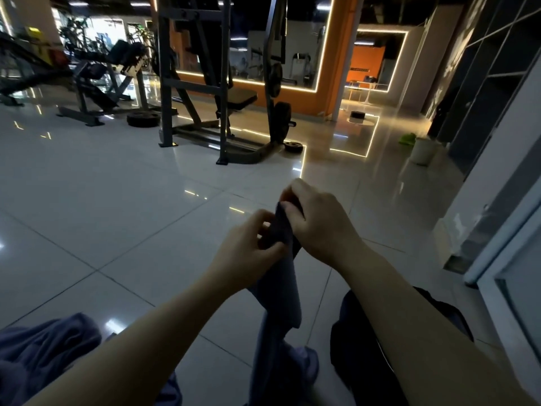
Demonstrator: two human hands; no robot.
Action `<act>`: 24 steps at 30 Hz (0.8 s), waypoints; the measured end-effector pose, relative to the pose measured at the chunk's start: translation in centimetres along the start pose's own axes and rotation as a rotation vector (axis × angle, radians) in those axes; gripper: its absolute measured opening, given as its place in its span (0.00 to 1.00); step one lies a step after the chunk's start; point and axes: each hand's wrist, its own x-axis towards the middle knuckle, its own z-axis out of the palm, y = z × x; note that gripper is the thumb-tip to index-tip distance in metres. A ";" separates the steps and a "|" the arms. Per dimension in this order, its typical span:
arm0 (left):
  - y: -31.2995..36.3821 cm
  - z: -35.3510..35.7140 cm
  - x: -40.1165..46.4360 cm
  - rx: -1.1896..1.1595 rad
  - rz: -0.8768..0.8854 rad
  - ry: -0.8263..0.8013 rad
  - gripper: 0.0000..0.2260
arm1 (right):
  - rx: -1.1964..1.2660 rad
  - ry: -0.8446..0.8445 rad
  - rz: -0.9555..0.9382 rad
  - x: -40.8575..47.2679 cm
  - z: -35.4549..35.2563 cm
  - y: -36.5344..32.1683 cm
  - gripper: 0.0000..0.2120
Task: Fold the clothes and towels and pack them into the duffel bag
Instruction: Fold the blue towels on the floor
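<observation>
Folding is underway: left hand (248, 244) and right hand (319, 221) both pinch the top edge of a hanging bluish towel (281, 288), next perhaps spreading its corners apart.

towel (281, 288): soft matt blue-grey cloth | floor (117, 200): glossy smooth tiles, mirror-like | rack (193, 83) at 12 o'clock: dark matt metal | bag (366, 361) at 5 o'clock: dark matt fabric
</observation>
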 end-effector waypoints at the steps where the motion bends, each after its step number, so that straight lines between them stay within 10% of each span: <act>1: -0.2 0.1 0.1 0.090 0.017 0.053 0.07 | -0.010 -0.003 0.006 -0.3 -0.1 0.3 0.03; 17: -6.1 -7.6 1.9 0.534 0.040 0.184 0.05 | -0.291 -0.389 0.386 -0.8 -1.6 8.2 0.03; 24: -6.8 -10.2 2.3 0.459 0.017 0.277 0.04 | -0.086 -0.176 0.458 -0.7 -3.4 9.5 0.06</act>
